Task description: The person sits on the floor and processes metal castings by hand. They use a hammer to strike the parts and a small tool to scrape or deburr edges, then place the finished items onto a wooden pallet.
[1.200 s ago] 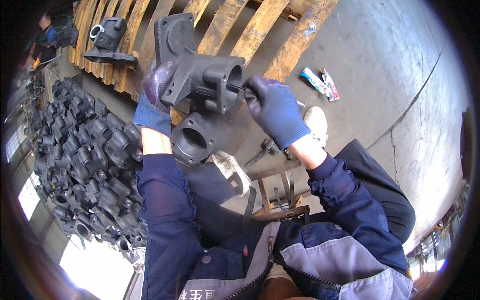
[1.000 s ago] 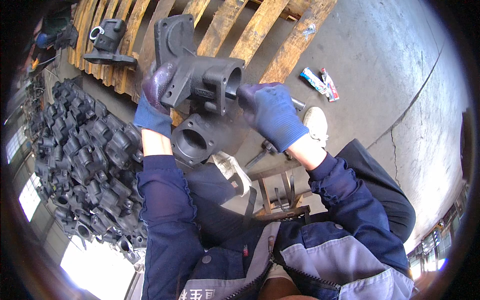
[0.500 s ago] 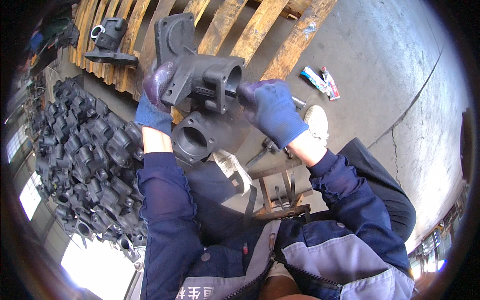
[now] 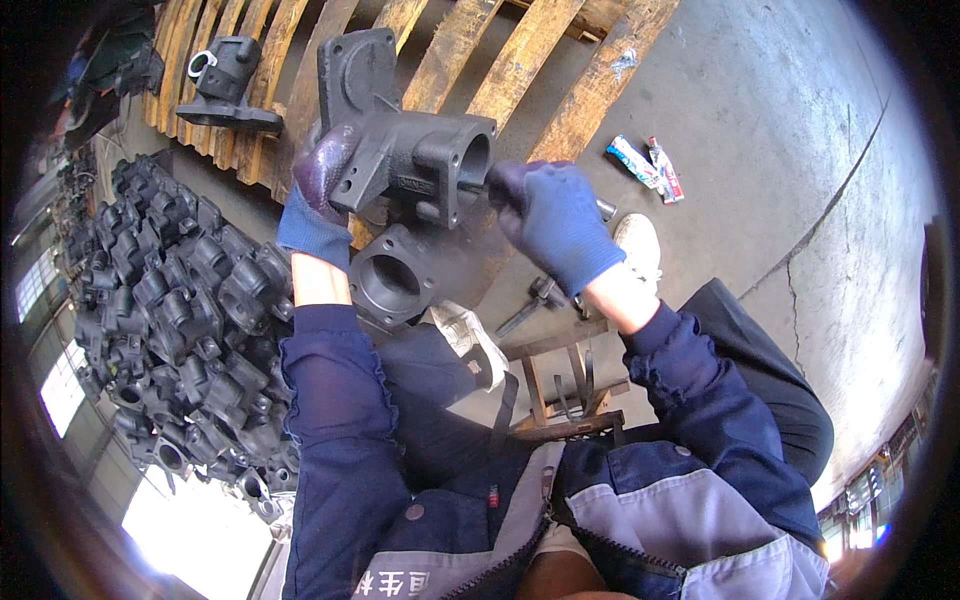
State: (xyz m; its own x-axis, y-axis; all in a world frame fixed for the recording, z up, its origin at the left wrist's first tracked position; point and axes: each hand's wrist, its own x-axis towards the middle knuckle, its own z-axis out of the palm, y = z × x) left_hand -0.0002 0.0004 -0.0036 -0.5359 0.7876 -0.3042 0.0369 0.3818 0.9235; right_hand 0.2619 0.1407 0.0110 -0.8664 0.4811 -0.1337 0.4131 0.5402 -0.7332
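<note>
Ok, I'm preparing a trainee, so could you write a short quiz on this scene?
1. True or false: the blue-and-purple-gloved left hand is empty.
2. Which rests on the slatted wooden pallet: A, a red bucket; B, a black metal casting; C, a yellow hose?
3. On which side of the picture is the heap of black metal castings?

Key: 1 false, it grips a black flanged metal casting; 2 B; 3 left.

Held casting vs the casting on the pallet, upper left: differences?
Support: the held casting is gripped by the left hand; the pallet casting rests on the pallet.
Pose: the held casting's round opening faces the right hand; the pallet casting sits flange-down.
Detail: the pallet casting shows a pale ring; the held casting shows none.
Shared: both are dark and flanged.
</note>
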